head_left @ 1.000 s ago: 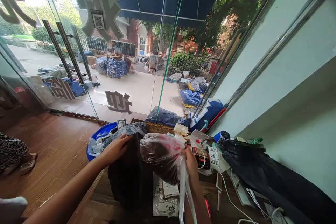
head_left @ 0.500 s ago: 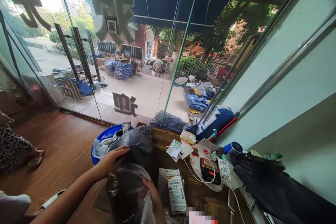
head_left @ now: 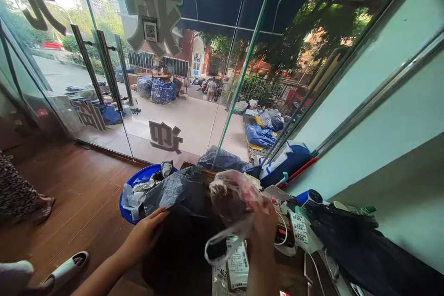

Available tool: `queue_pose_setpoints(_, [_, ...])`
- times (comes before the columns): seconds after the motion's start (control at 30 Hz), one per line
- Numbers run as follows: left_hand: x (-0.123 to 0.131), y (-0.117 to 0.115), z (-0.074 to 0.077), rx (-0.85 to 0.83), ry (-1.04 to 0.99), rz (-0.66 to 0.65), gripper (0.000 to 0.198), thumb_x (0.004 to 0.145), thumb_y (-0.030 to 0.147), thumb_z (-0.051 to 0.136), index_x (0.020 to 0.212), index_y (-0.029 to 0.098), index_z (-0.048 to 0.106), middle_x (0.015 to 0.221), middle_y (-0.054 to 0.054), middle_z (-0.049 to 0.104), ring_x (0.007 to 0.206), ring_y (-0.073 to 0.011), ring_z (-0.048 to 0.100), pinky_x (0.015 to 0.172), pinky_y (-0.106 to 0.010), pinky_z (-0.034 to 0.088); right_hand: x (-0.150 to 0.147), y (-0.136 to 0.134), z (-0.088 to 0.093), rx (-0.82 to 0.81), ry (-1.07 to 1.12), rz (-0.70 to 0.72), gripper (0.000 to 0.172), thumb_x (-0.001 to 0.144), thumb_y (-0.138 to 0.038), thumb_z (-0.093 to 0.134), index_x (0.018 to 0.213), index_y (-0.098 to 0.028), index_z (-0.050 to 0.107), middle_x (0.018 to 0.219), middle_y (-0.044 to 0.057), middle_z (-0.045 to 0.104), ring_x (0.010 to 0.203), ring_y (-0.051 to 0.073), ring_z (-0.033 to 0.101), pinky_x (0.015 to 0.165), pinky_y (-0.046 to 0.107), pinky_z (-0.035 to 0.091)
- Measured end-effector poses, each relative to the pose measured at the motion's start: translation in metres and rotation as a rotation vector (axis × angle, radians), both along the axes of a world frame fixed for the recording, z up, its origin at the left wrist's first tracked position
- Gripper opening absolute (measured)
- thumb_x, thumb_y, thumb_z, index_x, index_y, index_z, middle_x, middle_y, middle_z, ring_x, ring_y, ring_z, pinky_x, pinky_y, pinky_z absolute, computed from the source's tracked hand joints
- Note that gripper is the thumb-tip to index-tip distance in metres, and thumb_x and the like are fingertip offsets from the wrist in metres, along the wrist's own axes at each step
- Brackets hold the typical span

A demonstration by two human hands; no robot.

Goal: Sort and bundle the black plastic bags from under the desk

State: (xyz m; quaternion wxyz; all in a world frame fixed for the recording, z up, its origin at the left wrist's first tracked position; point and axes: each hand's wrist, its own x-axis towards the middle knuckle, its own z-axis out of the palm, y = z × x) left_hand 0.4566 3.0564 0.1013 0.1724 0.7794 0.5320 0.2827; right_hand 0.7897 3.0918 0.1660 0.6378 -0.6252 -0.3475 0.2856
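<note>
My right hand (head_left: 262,216) is closed on a clear plastic bag (head_left: 231,196) with something brown in it, raised over the right part of the dark wooden table (head_left: 293,270). A loop of the bag hangs below, above white labelled packets (head_left: 237,261). My left hand (head_left: 155,223) has its fingertips on the near edge of a grey plastic bag (head_left: 180,189). Under and between my hands lies a large black shape whose details are too dark to make out.
A blue basin (head_left: 126,208) with wrappings stands behind my left hand. Number labels (head_left: 299,227), a blue roll (head_left: 308,197) and a black bag (head_left: 367,245) lie at right. Glass doors (head_left: 166,115) rise ahead. A person's sandalled foot (head_left: 45,210) is at left.
My right hand has lifted the clear bag up and to the right, away from the table's near side. The grey bag now lies flatter. My left hand has moved slightly down.
</note>
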Motion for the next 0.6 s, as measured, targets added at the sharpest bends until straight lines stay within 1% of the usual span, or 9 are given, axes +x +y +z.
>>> queue_pose_setpoints(0.13, [0.008, 0.003, 0.001, -0.002, -0.011, 0.005, 0.042, 0.085, 0.020, 0.039, 0.120, 0.020, 0.062, 0.128, -0.012, 0.062, 0.113, -0.0252, 0.062, 0.092, -0.034, 0.054, -0.013, 0.046, -0.006, -0.166, -0.307, 0.064, 0.017, 0.051, -0.035, 0.061, 0.058, -0.021, 0.055, 0.054, -0.004, 0.056, 0.059, 0.018, 0.052, 0.066, 0.032, 0.044])
queue_pose_setpoints(0.2, [0.015, 0.006, 0.004, -0.022, -0.021, 0.005, 0.048, 0.083, 0.017, 0.038, 0.127, 0.020, 0.058, 0.131, -0.011, 0.060, 0.117, -0.0250, 0.059, 0.096, -0.036, 0.052, -0.023, 0.051, -0.014, -0.211, -0.352, 0.116, 0.012, 0.047, -0.031, 0.062, 0.051, -0.022, 0.054, 0.051, -0.003, 0.054, 0.056, 0.019, 0.052, 0.065, 0.033, 0.043])
queue_pose_setpoints(0.27, [0.022, 0.007, 0.009, -0.067, -0.035, -0.004, 0.052, 0.082, 0.015, 0.036, 0.131, 0.019, 0.054, 0.134, -0.013, 0.058, 0.118, -0.0252, 0.058, 0.098, -0.037, 0.051, -0.038, 0.035, -0.022, -0.181, -0.387, 0.101, 0.013, 0.046, -0.029, 0.066, 0.054, -0.021, 0.059, 0.062, 0.003, 0.063, 0.066, 0.023, 0.057, 0.070, 0.037, 0.045])
queue_pose_setpoints(0.33, [0.027, 0.005, 0.017, -0.123, -0.078, -0.057, 0.051, 0.082, 0.014, 0.036, 0.129, 0.020, 0.054, 0.136, -0.013, 0.055, 0.118, -0.0249, 0.059, 0.099, -0.037, 0.050, -0.061, 0.001, -0.032, -0.063, -0.425, 0.132, 0.015, 0.055, -0.033, 0.068, 0.065, -0.021, 0.066, 0.081, 0.008, 0.069, 0.084, 0.027, 0.061, 0.078, 0.039, 0.045])
queue_pose_setpoints(0.37, [0.028, 0.004, 0.022, -0.154, -0.114, -0.111, 0.049, 0.083, 0.016, 0.037, 0.128, 0.022, 0.054, 0.138, -0.012, 0.054, 0.120, -0.0244, 0.058, 0.100, -0.037, 0.049, -0.076, -0.020, -0.040, 0.015, -0.423, 0.213, 0.013, 0.066, -0.034, 0.064, 0.067, -0.022, 0.067, 0.083, 0.008, 0.070, 0.085, 0.026, 0.062, 0.078, 0.038, 0.046])
queue_pose_setpoints(0.43, [0.024, 0.004, 0.028, -0.245, -0.223, -0.254, 0.041, 0.086, 0.023, 0.043, 0.125, 0.027, 0.054, 0.141, -0.009, 0.051, 0.122, -0.0230, 0.055, 0.102, -0.035, 0.047, -0.110, -0.057, -0.059, -0.020, -0.337, 0.634, 0.020, 0.078, -0.034, 0.056, 0.065, -0.025, 0.068, 0.065, 0.002, 0.067, 0.067, 0.021, 0.063, 0.066, 0.033, 0.047])
queue_pose_setpoints(0.5, [0.012, 0.015, 0.023, -0.377, -0.407, -0.331, 0.033, 0.089, 0.038, 0.044, 0.119, 0.027, 0.054, 0.139, -0.007, 0.053, 0.116, -0.0218, 0.058, 0.097, -0.035, 0.050, -0.144, -0.075, -0.081, -0.027, -0.241, 0.641, 0.014, 0.077, -0.037, 0.062, 0.078, -0.028, 0.072, 0.070, 0.000, 0.069, 0.070, 0.022, 0.064, 0.066, 0.034, 0.050])
queue_pose_setpoints(0.53, [0.003, 0.025, 0.016, -0.433, -0.510, -0.285, 0.036, 0.091, 0.047, 0.037, 0.113, 0.025, 0.054, 0.135, -0.008, 0.056, 0.110, -0.0214, 0.062, 0.091, -0.035, 0.053, -0.159, -0.074, -0.090, -0.021, -0.208, 0.607, 0.017, 0.077, -0.040, 0.063, 0.086, -0.028, 0.071, 0.076, 0.000, 0.070, 0.074, 0.022, 0.065, 0.068, 0.035, 0.051])
queue_pose_setpoints(0.6, [-0.019, 0.054, -0.006, -0.452, -0.630, -0.006, 0.052, 0.091, 0.056, 0.014, 0.101, 0.021, 0.052, 0.123, -0.012, 0.063, 0.095, -0.0218, 0.068, 0.079, -0.037, 0.057, -0.180, -0.056, -0.102, 0.016, -0.171, 0.520, 0.025, 0.083, -0.043, 0.059, 0.099, -0.025, 0.067, 0.093, 0.003, 0.069, 0.085, 0.020, 0.064, 0.076, 0.037, 0.053])
